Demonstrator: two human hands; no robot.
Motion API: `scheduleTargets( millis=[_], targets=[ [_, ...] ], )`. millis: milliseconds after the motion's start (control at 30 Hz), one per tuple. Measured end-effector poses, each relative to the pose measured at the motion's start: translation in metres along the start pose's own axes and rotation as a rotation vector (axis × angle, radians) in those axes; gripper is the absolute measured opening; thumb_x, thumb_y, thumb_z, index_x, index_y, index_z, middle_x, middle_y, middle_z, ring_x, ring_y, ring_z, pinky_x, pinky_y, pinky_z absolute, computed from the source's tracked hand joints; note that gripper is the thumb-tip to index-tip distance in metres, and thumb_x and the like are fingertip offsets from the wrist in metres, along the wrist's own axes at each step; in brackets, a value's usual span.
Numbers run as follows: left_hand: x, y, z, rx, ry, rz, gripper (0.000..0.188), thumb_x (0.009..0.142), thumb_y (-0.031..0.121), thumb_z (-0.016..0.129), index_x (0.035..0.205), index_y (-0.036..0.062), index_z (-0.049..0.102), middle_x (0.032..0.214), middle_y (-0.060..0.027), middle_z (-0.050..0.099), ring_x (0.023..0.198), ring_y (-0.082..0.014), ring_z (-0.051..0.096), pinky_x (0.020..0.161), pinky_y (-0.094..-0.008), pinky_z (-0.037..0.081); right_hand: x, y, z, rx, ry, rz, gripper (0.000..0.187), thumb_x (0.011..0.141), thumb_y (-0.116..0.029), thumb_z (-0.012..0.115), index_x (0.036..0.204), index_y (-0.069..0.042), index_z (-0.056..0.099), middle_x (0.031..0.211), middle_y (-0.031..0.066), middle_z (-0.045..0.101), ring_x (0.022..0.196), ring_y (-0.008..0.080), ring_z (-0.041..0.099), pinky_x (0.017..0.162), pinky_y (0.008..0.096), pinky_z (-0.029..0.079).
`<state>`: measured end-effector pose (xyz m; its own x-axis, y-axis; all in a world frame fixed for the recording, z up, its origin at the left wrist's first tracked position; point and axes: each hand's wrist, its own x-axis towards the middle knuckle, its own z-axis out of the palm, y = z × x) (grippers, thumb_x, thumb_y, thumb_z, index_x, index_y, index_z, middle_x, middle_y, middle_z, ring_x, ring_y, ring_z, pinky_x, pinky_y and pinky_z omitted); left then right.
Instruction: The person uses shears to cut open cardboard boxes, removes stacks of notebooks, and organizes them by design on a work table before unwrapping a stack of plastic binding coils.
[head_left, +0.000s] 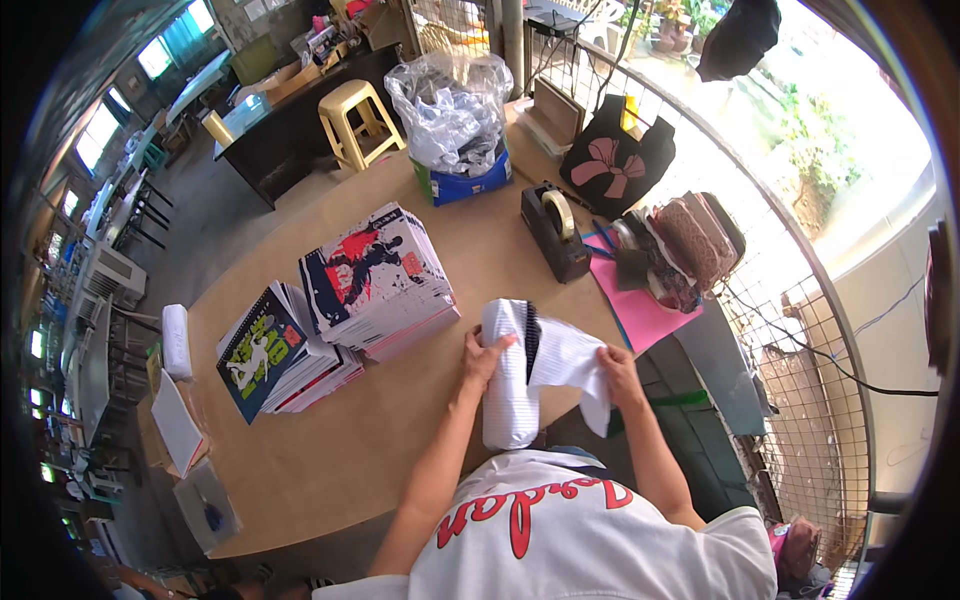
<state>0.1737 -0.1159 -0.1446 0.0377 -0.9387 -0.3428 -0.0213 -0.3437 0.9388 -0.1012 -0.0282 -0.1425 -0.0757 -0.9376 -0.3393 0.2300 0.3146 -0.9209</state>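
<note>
At the near edge of the table I hold a spiral notebook (510, 395) with lined white pages and a black coil along one side. Most of its pages are curled into a thick roll. My left hand (484, 358) is closed round the roll's left side, thumb lying on top. To the right of the coil, a loose flap of lined pages (568, 362) stretches to my right hand (622, 378), whose fingers pinch its outer edge. Beyond them on the left stand a tall stack of notebooks (385, 275) with dark illustrated covers and a lower fanned stack (270, 345).
A tape dispenser (557, 235), a pink sheet (645, 300), and a fabric pouch (695, 250) lie to the right. Farther back are a black bag (620, 155) and a plastic-lined box (460, 180). White papers (180, 425) rest at the left edge; wire mesh (800, 260) borders the right.
</note>
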Motion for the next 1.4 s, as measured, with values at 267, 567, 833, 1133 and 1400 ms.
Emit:
scheduleTargets(
  millis=[267, 567, 833, 1133, 1400],
  targets=[
    [-0.018, 0.044, -0.018, 0.533, -0.058, 0.085, 0.084, 0.069, 0.048, 0.074, 0.132, -0.0006, 0.046, 0.102, -0.0256, 0.064, 0.096, -0.0377, 0.063, 0.087, -0.0445, 0.049, -0.038, -0.008, -0.008, -1.162, 0.062, 0.180, 0.061, 0.081, -0.059, 0.061, 0.089, 0.001, 0.067, 0.082, 0.0186, 0.067, 0.081, 0.0329, 0.064, 0.077, 0.0437, 0.047],
    [-0.040, 0.071, 0.004, 0.921, -0.027, 0.207, 0.129, 0.055, 0.047, 0.085, 0.149, 0.0032, 0.008, 0.117, -0.0332, 0.056, 0.106, -0.0424, 0.059, 0.093, -0.0454, 0.047, -0.002, -0.018, 0.057, -0.842, 0.178, 0.036, 0.080, 0.077, -0.061, 0.066, 0.125, 0.001, 0.052, 0.104, 0.0219, 0.065, 0.098, 0.0352, 0.061, 0.092, 0.0454, 0.043],
    [-0.040, 0.007, 0.039, -0.784, -0.062, 0.039, 0.070, 0.069, 0.016, 0.077, 0.130, 0.0029, 0.046, 0.114, -0.0081, 0.058, 0.105, -0.0210, 0.057, 0.092, -0.0357, 0.049, 0.056, -0.057, 0.060, -0.175, -0.134, 0.019, 0.029, 0.073, -0.023, 0.077, 0.088, 0.001, 0.070, 0.075, 0.0063, 0.067, 0.063, 0.0159, 0.063, 0.055, 0.0316, 0.050],
    [-0.051, 0.092, 0.017, 1.147, -0.323, 0.860, 0.134, 0.047, 0.039, 0.090, 0.149, 0.0028, 0.010, 0.152, -0.0235, 0.013, 0.141, -0.0353, 0.019, 0.114, -0.0456, 0.019, 0.083, -0.076, 0.039, -0.545, -0.200, 0.057, 0.036, 0.074, -0.034, 0.073, 0.083, 0.001, 0.069, 0.059, 0.0023, 0.056, 0.047, 0.0122, 0.049, 0.039, 0.0321, 0.034],
    [-0.012, 0.072, 0.009, 1.308, -0.533, 0.990, 0.121, 0.043, 0.032, 0.090, 0.147, 0.0254, 0.028, 0.152, -0.0055, 0.028, 0.138, -0.0259, 0.031, 0.108, -0.0461, 0.028, 0.077, -0.063, -0.064, -0.596, 0.030, 0.121, 0.032, 0.070, -0.025, 0.075, 0.084, 0.004, 0.070, 0.069, 0.0093, 0.065, 0.059, 0.0168, 0.059, 0.055, 0.0343, 0.044]
  ],
)
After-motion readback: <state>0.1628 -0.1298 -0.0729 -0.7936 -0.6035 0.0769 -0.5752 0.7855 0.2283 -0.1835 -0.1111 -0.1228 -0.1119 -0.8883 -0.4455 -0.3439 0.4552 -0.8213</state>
